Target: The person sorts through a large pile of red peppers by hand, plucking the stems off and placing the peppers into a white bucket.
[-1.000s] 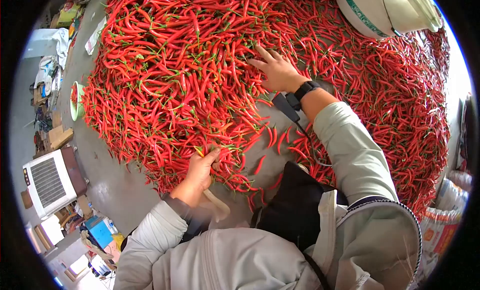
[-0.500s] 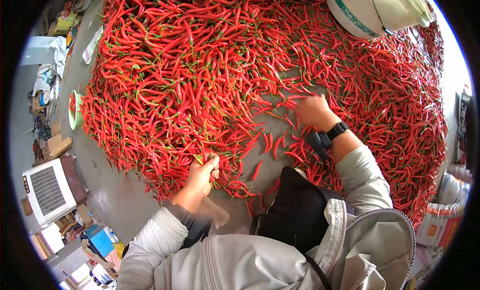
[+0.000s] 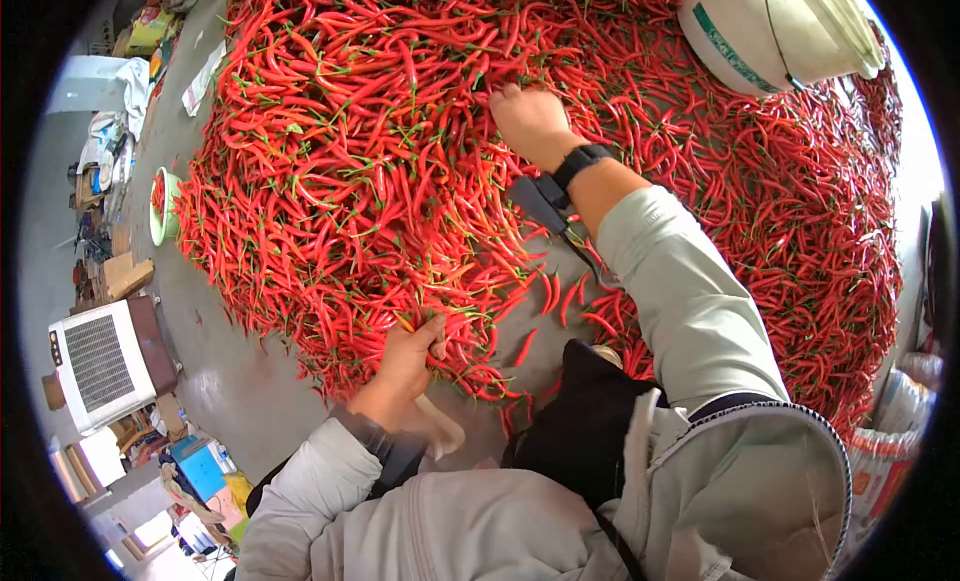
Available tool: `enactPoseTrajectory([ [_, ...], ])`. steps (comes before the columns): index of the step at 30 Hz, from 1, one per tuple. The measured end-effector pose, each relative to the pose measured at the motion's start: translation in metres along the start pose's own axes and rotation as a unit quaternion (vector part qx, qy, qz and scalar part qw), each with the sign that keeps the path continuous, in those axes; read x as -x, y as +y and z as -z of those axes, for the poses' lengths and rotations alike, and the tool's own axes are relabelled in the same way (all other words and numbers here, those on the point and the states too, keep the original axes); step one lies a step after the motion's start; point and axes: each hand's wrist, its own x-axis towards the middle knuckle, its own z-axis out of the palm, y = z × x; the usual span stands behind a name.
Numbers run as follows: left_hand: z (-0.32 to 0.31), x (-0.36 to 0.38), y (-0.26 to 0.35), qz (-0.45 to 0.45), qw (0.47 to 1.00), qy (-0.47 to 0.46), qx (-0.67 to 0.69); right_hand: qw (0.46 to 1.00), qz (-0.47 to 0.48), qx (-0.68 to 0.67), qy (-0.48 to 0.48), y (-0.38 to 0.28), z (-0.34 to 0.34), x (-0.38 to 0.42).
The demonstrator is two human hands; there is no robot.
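A broad heap of red chili peppers [image 3: 340,161] with green stems spreads over the grey floor. My left hand [image 3: 408,353] is closed at the near edge of the heap, with an orange-yellow chili pepper [image 3: 405,324] showing at its fingers. Farther out, my right hand [image 3: 530,123] is over the upper middle of the heap, back upward and fingers curled down into the peppers. What its fingertips hold, if anything, is hidden. A black watch-like band [image 3: 580,164] circles the right wrist.
A white bucket [image 3: 745,41] leans at the upper right among more peppers. To the left stand a light green bowl [image 3: 163,209] and a white-and-brown appliance with a grille [image 3: 105,366]. A few loose peppers [image 3: 526,347] lie between my hands and my black-clad knee [image 3: 590,411].
My right hand has moved up and left, from the gap between the piles onto the main heap. My left hand stays almost in place. The view has shifted slightly.
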Motion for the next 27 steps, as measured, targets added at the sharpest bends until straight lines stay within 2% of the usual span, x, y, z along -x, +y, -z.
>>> enactPoseTrajectory([
  [2, -0.002, -0.002, 0.000, 0.002, 1.000, 0.003, 0.002, 0.998, -0.021, -0.049, -0.042, 0.000, -0.012, 0.019],
  [4, -0.004, -0.005, -0.002, 0.006, 1.000, 0.011, 0.018, 0.991, 0.002, -0.058, -0.119, 0.001, -0.015, 0.044],
  [6, -0.011, -0.008, -0.002, 0.020, 0.999, 0.013, 0.025, 0.973, -0.030, -0.130, -0.186, -0.004, -0.009, 0.070],
  [7, -0.013, -0.012, -0.003, 0.005, 0.999, -0.002, 0.035, 0.974, 0.024, -0.187, -0.123, -0.009, -0.001, 0.087],
  [9, -0.023, -0.016, 0.003, -0.009, 0.998, -0.019, 0.052, 0.947, 0.061, -0.291, -0.123, -0.020, -0.024, 0.111],
  [10, -0.027, -0.019, 0.003, -0.006, 0.994, -0.032, 0.099, 0.900, 0.072, -0.414, -0.118, -0.035, 0.006, 0.125],
  [11, -0.033, -0.020, 0.005, -0.010, 0.993, -0.041, 0.111, 0.902, 0.073, -0.407, -0.125, -0.050, 0.014, 0.132],
  [13, -0.047, -0.019, 0.014, -0.005, 0.994, -0.030, 0.108, 0.867, 0.152, -0.464, -0.098, -0.072, 0.019, 0.146],
  [14, -0.047, -0.022, 0.013, -0.002, 0.994, -0.031, 0.107, 0.878, 0.159, -0.430, -0.135, -0.081, 0.014, 0.149],
  [16, -0.042, -0.028, 0.010, 0.000, 0.992, -0.028, 0.123, 0.887, 0.198, -0.396, -0.131, -0.075, 0.013, 0.145],
  [17, -0.037, -0.027, 0.014, 0.027, 0.990, -0.006, 0.138, 0.903, 0.205, -0.361, -0.109, -0.067, 0.008, 0.137],
  [18, -0.033, -0.026, 0.019, 0.037, 0.986, -0.031, 0.159, 0.917, 0.212, -0.326, -0.088, -0.055, 0.002, 0.125],
  [19, -0.027, -0.024, 0.022, 0.039, 0.987, -0.025, 0.156, 0.933, 0.190, -0.306, -0.023, -0.043, 0.001, 0.109],
  [20, -0.024, -0.022, 0.025, 0.040, 0.987, -0.020, 0.153, 0.959, 0.142, -0.245, -0.008, -0.031, -0.011, 0.094],
  [22, -0.022, -0.015, 0.030, 0.032, 0.989, -0.012, 0.143, 0.988, 0.103, -0.068, -0.096, -0.004, -0.026, 0.078],
  [24, -0.014, -0.015, 0.028, 0.028, 0.992, -0.021, 0.118, 0.984, 0.131, 0.043, -0.114, 0.020, -0.037, 0.089],
  [27, -0.013, -0.013, 0.027, 0.021, 0.996, -0.009, 0.083, 0.989, 0.044, 0.078, -0.120, 0.032, -0.045, 0.109],
])
